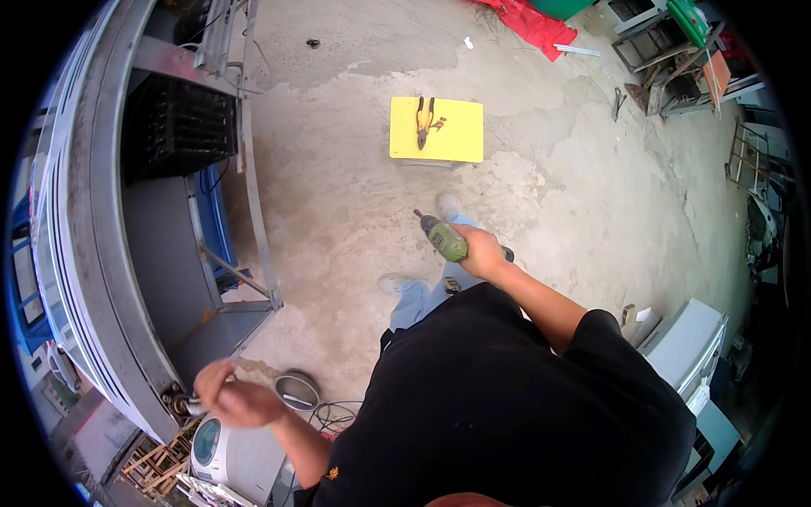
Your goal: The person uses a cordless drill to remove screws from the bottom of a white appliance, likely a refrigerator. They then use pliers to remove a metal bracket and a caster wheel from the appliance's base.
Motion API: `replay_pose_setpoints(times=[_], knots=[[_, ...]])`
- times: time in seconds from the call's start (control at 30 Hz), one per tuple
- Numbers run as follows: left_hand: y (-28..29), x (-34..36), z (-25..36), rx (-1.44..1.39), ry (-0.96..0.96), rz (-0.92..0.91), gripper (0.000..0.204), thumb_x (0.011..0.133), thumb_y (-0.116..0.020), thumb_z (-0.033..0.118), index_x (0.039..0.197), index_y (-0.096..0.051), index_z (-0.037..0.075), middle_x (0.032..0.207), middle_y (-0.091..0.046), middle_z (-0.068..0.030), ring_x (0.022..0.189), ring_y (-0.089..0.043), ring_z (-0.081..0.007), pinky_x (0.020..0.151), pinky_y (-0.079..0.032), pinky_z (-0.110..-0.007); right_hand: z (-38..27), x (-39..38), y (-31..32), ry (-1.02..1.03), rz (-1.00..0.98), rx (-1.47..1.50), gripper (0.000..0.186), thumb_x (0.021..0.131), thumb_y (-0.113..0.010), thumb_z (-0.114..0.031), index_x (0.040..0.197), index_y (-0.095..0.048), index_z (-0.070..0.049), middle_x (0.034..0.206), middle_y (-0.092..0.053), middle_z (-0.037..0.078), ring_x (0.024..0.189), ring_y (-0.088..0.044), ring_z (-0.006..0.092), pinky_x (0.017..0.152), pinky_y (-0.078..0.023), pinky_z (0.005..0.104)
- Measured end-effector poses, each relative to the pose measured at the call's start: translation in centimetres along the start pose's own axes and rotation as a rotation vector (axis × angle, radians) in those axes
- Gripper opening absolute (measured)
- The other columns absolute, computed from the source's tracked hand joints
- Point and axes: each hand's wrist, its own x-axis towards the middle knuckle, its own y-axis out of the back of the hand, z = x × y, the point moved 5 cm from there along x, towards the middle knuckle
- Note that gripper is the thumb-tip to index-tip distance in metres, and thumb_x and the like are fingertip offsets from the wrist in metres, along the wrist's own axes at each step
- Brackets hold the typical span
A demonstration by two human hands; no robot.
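Note:
A green and black cordless drill (446,240) is gripped in my right hand (481,252), its bit pointing forward and left above my legs. At the lower left, my left hand (243,402) is slightly blurred, its fingers bent inward; whatever they hold, if anything, is hidden. Beside those fingers, a small metal fitting (176,400) that looks like a caster sits at the near corner of a large metal-framed cabinet (156,253). Pliers with yellow and black handles (423,125) lie on a yellow-topped stool (460,139), next to several small screws (438,123).
A grey round basin (297,389) and dark cables (335,416) lie on the concrete floor near my left arm, by a white appliance (236,452). To the right stands a white box-like unit (684,342). Red sheeting (532,25) and scrap frames (667,63) sit farther off.

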Motion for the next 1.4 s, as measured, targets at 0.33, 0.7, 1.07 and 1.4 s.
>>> replay_pose_setpoints(times=[0.33,0.7,1.07,1.4], knots=[[-49.2,-25.0,-15.3,-0.004,0.745,-1.119,0.022,0.098,-0.069,0.019,0.105,-0.074,-0.002,0.087,-0.076,-0.0128,0.079,-0.072,-0.0203,0.076,-0.055,-0.033,20.0,6.1,5.6,-0.344,0.171,0.226,0.052,0.082,-0.072,-0.010,0.134,-0.064,-0.012,0.119,-0.071,0.020,0.111,-0.067,0.0412,0.094,-0.055,0.0451],[-77.5,-26.3,-20.2,0.525,0.236,-1.039,0.037,0.083,-0.082,0.031,0.111,-0.072,0.010,0.114,-0.064,-0.0084,0.109,-0.062,-0.0278,0.088,-0.055,-0.045,32.9,0.9,5.4,-0.661,0.190,0.397,0.059,0.075,-0.073,0.007,0.133,-0.062,0.003,0.116,-0.073,0.022,0.111,-0.071,0.0321,0.098,-0.053,0.0375],[-78.4,-28.2,-20.9,0.353,0.192,-1.081,0.024,0.086,-0.078,0.019,0.108,-0.072,0.011,0.110,-0.063,-0.0075,0.102,-0.066,-0.0297,0.085,-0.055,-0.046,33.5,1.6,3.8,-0.630,0.190,0.468,0.052,0.082,-0.072,-0.003,0.133,-0.064,-0.003,0.114,-0.072,0.024,0.111,-0.070,0.0400,0.094,-0.054,0.0402],[-77.6,-28.4,-20.9,0.222,0.072,-1.072,0.026,0.085,-0.075,0.008,0.110,-0.068,0.006,0.112,-0.062,-0.0104,0.103,-0.065,-0.0323,0.086,-0.055,-0.045,32.2,3.4,3.8,-0.567,0.154,0.467,0.048,0.084,-0.068,-0.002,0.133,-0.064,-0.003,0.112,-0.072,0.024,0.108,-0.070,0.0408,0.092,-0.054,0.0398]])
